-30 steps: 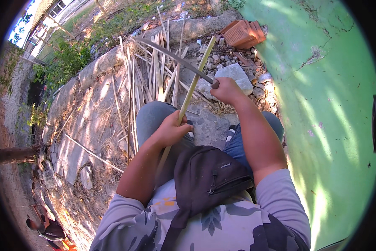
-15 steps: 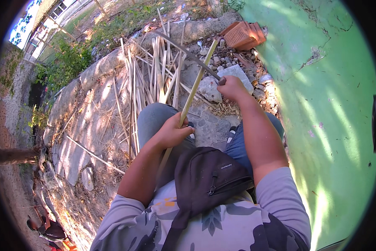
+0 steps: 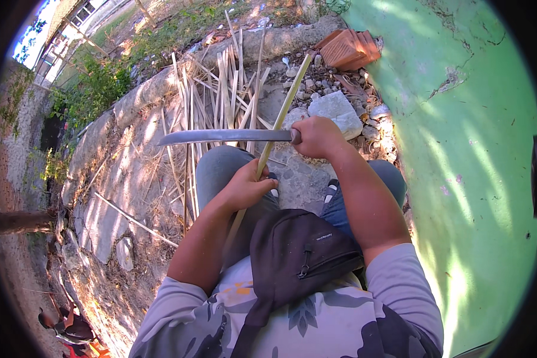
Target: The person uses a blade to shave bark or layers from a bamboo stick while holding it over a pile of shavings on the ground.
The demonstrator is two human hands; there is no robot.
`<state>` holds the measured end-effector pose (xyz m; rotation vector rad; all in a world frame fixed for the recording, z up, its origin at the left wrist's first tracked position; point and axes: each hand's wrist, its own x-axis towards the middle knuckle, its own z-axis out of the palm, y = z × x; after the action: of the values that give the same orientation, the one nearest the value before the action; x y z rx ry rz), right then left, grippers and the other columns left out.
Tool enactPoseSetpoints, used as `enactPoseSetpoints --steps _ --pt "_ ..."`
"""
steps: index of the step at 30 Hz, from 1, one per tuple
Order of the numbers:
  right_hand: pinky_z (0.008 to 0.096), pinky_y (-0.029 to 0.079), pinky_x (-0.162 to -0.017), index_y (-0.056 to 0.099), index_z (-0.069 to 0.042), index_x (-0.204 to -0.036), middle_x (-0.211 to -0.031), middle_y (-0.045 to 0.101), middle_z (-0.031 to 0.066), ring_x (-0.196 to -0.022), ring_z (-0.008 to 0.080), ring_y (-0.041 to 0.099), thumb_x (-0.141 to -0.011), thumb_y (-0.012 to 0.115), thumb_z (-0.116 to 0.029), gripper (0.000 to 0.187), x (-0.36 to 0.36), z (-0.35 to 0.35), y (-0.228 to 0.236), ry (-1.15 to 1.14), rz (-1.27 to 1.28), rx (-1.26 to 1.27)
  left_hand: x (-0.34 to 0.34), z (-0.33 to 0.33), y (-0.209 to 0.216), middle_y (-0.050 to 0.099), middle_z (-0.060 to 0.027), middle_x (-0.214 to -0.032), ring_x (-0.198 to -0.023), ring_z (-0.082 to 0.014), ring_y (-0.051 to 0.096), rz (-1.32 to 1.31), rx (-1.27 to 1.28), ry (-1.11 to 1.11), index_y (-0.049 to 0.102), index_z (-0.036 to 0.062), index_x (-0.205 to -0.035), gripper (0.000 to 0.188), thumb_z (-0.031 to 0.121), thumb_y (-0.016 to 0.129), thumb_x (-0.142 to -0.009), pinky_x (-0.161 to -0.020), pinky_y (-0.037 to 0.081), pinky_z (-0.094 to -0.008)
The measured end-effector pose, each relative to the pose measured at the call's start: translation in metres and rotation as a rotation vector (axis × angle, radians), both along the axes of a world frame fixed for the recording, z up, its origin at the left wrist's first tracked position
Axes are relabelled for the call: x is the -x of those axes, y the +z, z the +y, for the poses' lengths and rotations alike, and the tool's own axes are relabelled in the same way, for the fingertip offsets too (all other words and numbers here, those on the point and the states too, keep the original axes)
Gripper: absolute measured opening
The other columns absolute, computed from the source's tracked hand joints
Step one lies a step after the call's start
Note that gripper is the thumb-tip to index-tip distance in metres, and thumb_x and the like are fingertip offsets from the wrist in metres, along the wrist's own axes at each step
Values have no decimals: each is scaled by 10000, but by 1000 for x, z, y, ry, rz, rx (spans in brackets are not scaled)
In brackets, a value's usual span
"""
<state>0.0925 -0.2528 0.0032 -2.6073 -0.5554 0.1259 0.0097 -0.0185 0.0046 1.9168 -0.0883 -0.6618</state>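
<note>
My left hand [image 3: 248, 186] is closed round a long pale-green bamboo strip [image 3: 291, 94], which slants up and to the right from beside my hip. In my right hand [image 3: 320, 137] is the handle of a machete [image 3: 220, 136]. Its long grey blade lies almost level, pointing left, and crosses the strip a little above my left hand. Whether the edge bites into the strip I cannot tell. The handle is mostly covered by my fingers. Beyond my knees lies a loose heap of dry split bamboo strips [image 3: 225, 101].
A pale stone block [image 3: 336, 113] and rubble lie ahead to the right, with stacked orange roof tiles [image 3: 348, 50] farther off. A green wall [image 3: 471, 155] rises close on my right. A black bag [image 3: 298, 250] rests on my lap. A single strip [image 3: 134, 221] lies at left.
The machete has swung down toward me, from slanting up and away to nearly level. My right hand has come slightly left and nearer. My left hand and the bamboo strip stay put.
</note>
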Motion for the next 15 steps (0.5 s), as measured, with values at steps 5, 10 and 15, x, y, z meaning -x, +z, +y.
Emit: enactPoseSetpoints --steps 5,10,15 --pt "431 535 -774 710 -114 -862 -855 700 171 -874 348 676 -742 679 -241 177 -14 -15 -15 -159 82 -4 2 -1 -2 488 -1 -824 -725 -95 478 -61 -16 -24 492 61 -972 322 180 744 -810 -622 423 -279" --pt "397 534 -816 718 -62 -897 -926 714 163 -912 336 679 -739 681 -234 236 -21 -30 -14 -308 230 -176 2 -1 0 489 -2 -829 -720 -93 481 -58 -24 -36 491 66 -975 312 170 739 -815 -617 423 -272" --pt "397 535 -804 716 -61 -890 -911 708 173 -893 348 676 -722 679 -226 238 -14 -14 -9 -184 228 -196 -1 -3 7 485 7 -809 -674 -75 479 43 -8 8 477 76 -977 309 167 731 -827 -576 412 -254"
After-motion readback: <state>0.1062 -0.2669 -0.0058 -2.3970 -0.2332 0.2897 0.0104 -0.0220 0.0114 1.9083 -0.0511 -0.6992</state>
